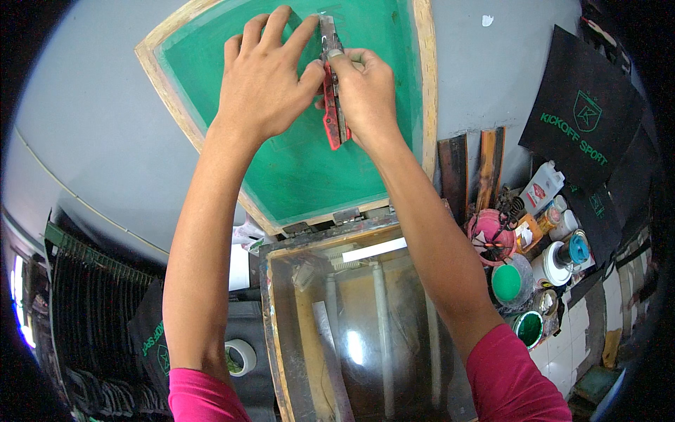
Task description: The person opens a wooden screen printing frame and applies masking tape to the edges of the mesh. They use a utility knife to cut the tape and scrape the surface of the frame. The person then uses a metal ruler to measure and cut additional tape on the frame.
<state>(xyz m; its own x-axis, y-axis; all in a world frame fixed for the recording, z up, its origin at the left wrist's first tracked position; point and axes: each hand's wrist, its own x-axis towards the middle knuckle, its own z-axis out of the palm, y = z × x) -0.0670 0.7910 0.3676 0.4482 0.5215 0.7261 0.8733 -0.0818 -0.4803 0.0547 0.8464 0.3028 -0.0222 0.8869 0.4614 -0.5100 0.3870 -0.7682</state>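
A wooden-framed printing screen (424,84) with green mesh (309,169) stands raised in front of me. My right hand (365,91) grips a red-handled utility knife (332,105) and holds it against the mesh near the top. My left hand (264,74) lies flat on the mesh just left of the knife, with its fingers spread upward and the thumb beside the blade. Both forearms reach up from pink sleeves at the lower edge.
Below the screen sits a glass-topped printing table (351,330) with hinge clamps (344,216). At the right stand ink tubs with green ink (508,283), bottles (540,188), wooden squeegees (485,169) and black printed fabric (583,112). A tape roll (241,355) and stacked black cloth (98,302) lie left.
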